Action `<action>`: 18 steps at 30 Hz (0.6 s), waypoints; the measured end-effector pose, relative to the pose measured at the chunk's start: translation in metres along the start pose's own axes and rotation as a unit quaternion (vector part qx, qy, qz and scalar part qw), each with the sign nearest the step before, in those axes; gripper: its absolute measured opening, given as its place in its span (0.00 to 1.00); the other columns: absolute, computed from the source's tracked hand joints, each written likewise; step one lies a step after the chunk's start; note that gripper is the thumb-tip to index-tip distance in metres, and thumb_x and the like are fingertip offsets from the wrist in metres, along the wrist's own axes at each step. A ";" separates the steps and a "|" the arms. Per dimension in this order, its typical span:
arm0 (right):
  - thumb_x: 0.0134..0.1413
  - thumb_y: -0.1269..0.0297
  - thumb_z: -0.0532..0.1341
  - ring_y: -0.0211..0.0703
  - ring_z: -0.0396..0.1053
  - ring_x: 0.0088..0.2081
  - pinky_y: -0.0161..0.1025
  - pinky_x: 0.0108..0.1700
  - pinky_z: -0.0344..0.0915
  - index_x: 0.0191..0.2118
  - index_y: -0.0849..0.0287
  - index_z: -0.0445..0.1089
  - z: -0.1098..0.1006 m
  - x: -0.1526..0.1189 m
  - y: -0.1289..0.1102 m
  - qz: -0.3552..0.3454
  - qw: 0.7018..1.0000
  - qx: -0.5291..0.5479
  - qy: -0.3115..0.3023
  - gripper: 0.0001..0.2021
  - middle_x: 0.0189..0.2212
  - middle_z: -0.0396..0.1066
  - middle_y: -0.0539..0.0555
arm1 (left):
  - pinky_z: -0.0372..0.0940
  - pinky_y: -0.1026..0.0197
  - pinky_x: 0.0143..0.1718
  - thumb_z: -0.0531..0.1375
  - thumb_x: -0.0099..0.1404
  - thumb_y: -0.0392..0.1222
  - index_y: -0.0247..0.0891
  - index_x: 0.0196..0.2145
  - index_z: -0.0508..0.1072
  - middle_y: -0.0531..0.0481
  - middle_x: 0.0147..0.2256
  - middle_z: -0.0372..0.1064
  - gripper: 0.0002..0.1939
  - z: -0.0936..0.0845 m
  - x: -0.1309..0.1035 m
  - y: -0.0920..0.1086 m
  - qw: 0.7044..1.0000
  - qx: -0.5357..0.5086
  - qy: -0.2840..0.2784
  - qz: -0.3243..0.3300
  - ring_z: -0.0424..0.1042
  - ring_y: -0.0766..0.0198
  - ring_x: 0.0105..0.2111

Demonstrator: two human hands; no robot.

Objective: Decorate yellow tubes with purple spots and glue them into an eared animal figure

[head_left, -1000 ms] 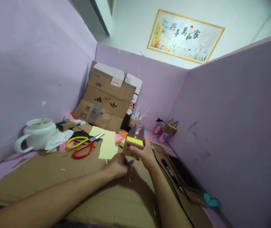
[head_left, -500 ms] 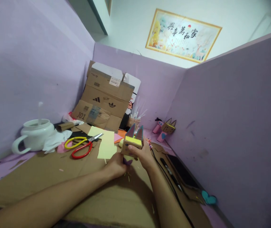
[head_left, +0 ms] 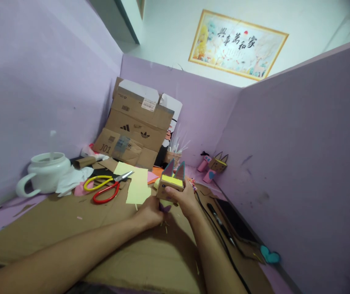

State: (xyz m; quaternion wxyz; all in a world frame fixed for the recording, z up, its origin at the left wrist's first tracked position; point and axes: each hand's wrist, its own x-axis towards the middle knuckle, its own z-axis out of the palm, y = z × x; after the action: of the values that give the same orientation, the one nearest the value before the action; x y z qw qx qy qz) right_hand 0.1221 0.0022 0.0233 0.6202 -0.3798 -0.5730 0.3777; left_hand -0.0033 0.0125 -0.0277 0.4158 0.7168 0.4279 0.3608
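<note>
A small cardboard cat head (head_left: 166, 188) with two tall blue-edged ears and a yellow top strip is upright near the middle of the table. My right hand (head_left: 184, 199) grips it from the right, thumb across its front face. Below its lower left side, my left hand (head_left: 152, 212) is closed with the fingers curled; what it holds is hidden. A purple paper piece (head_left: 165, 208) shows between my hands, beneath the head. Thin yellow scraps (head_left: 166, 226) lie on the cardboard just below.
Scissors (head_left: 113, 187) lie left of pale yellow paper (head_left: 139, 190). A white pot (head_left: 47, 173) stands at the left. On the right are a pen (head_left: 220, 222), a cable, a dark phone-like slab (head_left: 237, 220) and a teal heart (head_left: 269, 255). Flattened cardboard (head_left: 134, 126) leans at the back.
</note>
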 end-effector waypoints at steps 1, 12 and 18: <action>0.33 0.62 0.73 0.47 0.75 0.38 0.41 0.40 0.71 0.43 0.57 0.68 0.000 0.000 0.000 0.001 1.000 -0.006 0.002 0.26 0.38 0.77 0.53 | 0.59 0.63 0.29 0.62 0.46 0.32 0.33 0.37 0.74 0.53 0.27 0.71 0.17 0.000 0.000 -0.001 1.000 0.007 0.004 0.008 0.64 0.64 0.27; 0.33 0.61 0.72 0.48 0.74 0.38 0.42 0.40 0.70 0.43 0.57 0.68 -0.002 0.001 0.004 -0.017 1.000 -0.020 0.000 0.26 0.37 0.77 0.54 | 0.57 0.65 0.25 0.61 0.47 0.32 0.35 0.38 0.75 0.53 0.28 0.73 0.17 0.002 0.000 -0.003 0.998 0.037 0.016 0.041 0.64 0.65 0.26; 0.32 0.61 0.72 0.48 0.75 0.37 0.42 0.39 0.71 0.43 0.57 0.68 -0.001 0.001 0.005 -0.010 1.000 -0.005 0.000 0.26 0.37 0.77 0.53 | 0.60 0.65 0.28 0.61 0.47 0.32 0.34 0.38 0.75 0.53 0.29 0.73 0.17 0.000 0.001 -0.004 0.999 0.030 0.003 0.039 0.66 0.64 0.27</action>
State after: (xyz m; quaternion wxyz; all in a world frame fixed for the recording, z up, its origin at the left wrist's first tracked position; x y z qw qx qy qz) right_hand 0.1231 0.0053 0.0190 0.6219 -0.3770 -0.5790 0.3687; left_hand -0.0042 0.0145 -0.0312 0.3782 0.7441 0.4114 0.3661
